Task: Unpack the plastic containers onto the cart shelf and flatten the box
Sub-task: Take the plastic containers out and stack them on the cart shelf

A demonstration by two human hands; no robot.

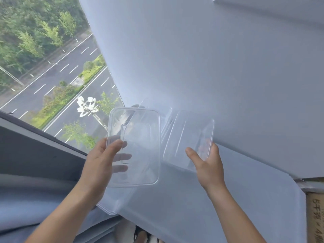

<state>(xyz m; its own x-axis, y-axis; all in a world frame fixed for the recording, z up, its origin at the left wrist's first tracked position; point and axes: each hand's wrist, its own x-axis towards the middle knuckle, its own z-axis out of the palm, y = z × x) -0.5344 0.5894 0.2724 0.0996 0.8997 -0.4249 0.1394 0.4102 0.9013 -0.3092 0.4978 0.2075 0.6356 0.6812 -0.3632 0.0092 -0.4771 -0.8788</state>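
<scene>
My left hand [103, 160] grips a clear rectangular plastic container [138, 137] by its left edge, thumb on top and fingers showing through from beneath. My right hand [205, 162] holds a second clear plastic container [185, 137] at its lower right corner. The two containers sit side by side in the air before a pale grey wall. Another clear plastic piece [112, 206] shows below the left container. A strip of the cardboard box [314, 214] with printed characters is at the lower right edge. The cart shelf is out of view.
A large window [52, 67] at the left looks down on a road and trees. A dark sill [35, 149] runs under it. A pale grey wall [210, 67] fills the right. Footwear [140, 235] shows at the bottom.
</scene>
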